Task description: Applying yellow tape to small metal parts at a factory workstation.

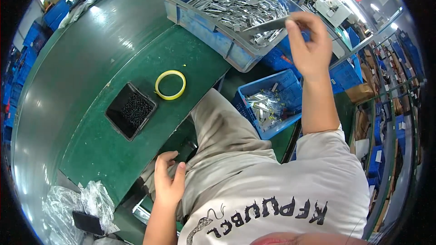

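Observation:
My right hand (312,41) is raised over the near right corner of a large blue bin (200,26). Between its thumb and fingers it pinches a thin, flat metal strip (265,26), which points left across the bin. Many loose silvery metal pieces (236,7) fill that bin. My left hand (169,179) hovers by my lap, near the green table's edge, with fingers apart and nothing in it.
On the green table (150,63) are a black tray of small dark screws (136,110) and a yellow tape roll (170,85). A smaller blue basket (272,104) with metal parts stands right of my leg. Clear plastic bags (68,208) lie at lower left.

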The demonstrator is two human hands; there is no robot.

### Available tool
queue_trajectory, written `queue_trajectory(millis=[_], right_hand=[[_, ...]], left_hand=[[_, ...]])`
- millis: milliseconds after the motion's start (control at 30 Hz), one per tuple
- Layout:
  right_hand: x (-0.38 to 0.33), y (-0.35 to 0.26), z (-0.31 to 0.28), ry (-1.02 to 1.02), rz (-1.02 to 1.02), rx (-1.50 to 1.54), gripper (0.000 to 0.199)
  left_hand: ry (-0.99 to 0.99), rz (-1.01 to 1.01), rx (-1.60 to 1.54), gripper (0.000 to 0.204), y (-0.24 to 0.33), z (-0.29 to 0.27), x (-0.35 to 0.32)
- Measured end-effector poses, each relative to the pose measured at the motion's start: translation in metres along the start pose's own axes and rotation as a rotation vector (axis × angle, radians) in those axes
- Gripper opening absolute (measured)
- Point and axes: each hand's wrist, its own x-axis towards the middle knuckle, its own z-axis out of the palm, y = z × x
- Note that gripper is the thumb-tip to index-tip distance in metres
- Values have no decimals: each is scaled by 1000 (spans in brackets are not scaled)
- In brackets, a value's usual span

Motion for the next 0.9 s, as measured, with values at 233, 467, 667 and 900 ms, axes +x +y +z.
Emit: queue_trajectory(millis=[233, 467, 667, 900], right_hand=[[-87, -97, 57, -797, -289, 775, 16], [-125, -118, 112, -1046, 21, 943, 10], [-116, -67, 203, -540, -178, 234, 26], [-136, -51, 181, -596, -117, 306, 13]], left_hand=[[153, 298, 76, 40, 37, 1, 5], [-111, -114, -150, 13, 26, -2, -9], [-14, -252, -436, 17, 6, 2, -4], [32, -259, -549, 23, 2, 3, -3]])
